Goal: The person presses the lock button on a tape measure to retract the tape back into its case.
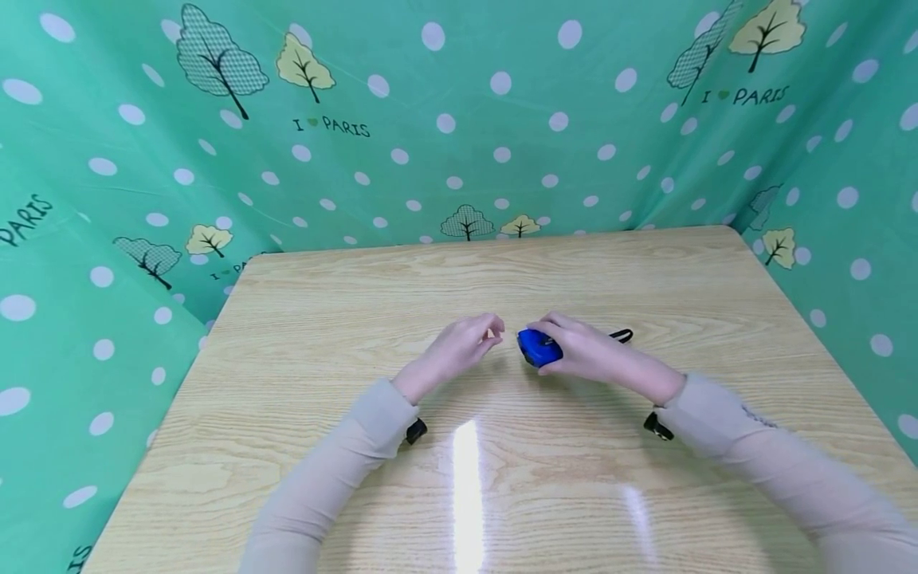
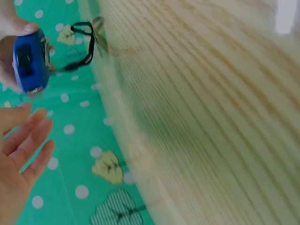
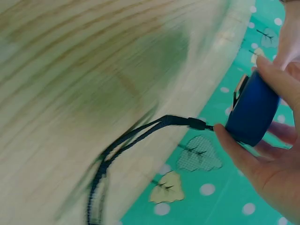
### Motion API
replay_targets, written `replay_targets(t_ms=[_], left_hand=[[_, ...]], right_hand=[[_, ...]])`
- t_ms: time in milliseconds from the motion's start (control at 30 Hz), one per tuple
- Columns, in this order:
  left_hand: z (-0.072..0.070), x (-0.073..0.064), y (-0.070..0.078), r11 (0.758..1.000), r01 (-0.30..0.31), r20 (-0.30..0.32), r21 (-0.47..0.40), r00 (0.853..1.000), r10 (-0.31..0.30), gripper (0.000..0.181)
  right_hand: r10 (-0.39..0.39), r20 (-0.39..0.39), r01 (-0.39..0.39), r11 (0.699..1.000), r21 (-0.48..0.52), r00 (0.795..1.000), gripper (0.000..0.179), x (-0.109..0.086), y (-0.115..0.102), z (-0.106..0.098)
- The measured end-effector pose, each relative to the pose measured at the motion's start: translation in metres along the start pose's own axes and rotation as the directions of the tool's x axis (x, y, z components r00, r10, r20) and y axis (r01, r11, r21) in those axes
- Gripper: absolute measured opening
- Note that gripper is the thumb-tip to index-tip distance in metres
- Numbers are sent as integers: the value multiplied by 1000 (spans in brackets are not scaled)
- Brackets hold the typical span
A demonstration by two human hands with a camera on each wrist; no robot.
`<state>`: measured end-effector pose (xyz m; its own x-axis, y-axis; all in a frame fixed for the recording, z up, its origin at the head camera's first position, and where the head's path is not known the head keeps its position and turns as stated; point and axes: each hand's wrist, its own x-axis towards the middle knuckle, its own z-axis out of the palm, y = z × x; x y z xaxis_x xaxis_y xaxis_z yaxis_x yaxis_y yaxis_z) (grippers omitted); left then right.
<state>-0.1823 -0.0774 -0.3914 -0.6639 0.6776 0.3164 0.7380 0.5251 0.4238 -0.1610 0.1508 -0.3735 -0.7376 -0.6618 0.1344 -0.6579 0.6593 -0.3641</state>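
Observation:
A blue tape measure point(image 1: 534, 348) with a black wrist strap point(image 3: 176, 120) is held by my right hand point(image 1: 582, 349) above the middle of the table. In the right wrist view, thumb and fingers grip the case at its edges, and a metal clip shows on one side. The strap trails off behind the case toward the tabletop. My left hand point(image 1: 464, 344) hovers just left of the tape measure, apart from it, fingers loosely bent with nothing in them. From the left wrist view, the end of the case point(image 2: 29, 63) points toward the left fingertips.
The light wood-grain table point(image 1: 344, 319) carries a bright glare streak near its front. Green polka-dot cloth point(image 1: 402, 88) with printed trees hangs behind the table and at both sides. A small black device point(image 1: 416, 431) sits under the left wrist, another point(image 1: 657, 426) under the right.

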Motion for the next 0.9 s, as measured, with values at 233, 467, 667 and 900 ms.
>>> replay_targets(t_ms=[233,467,667,900], left_hand=[[-9,-15,-12,998,51,-38,36,998,-50,13],[-14,-26,-22,996,58,-39,64,998,-55,15],[-17,-34,-27,991,95,-30,90,995,-93,14],[-20,-41,-32,992,74,-43,97,997,-70,15]], right_hand=[[96,47,-96,995,-4,994,63,-8,11,0],[131,39,-131,991,13,991,62,-13,27,4],[154,23,-155,986,63,988,62,-18,39,6],[167,2,-166,984,69,986,62,-21,49,8]])
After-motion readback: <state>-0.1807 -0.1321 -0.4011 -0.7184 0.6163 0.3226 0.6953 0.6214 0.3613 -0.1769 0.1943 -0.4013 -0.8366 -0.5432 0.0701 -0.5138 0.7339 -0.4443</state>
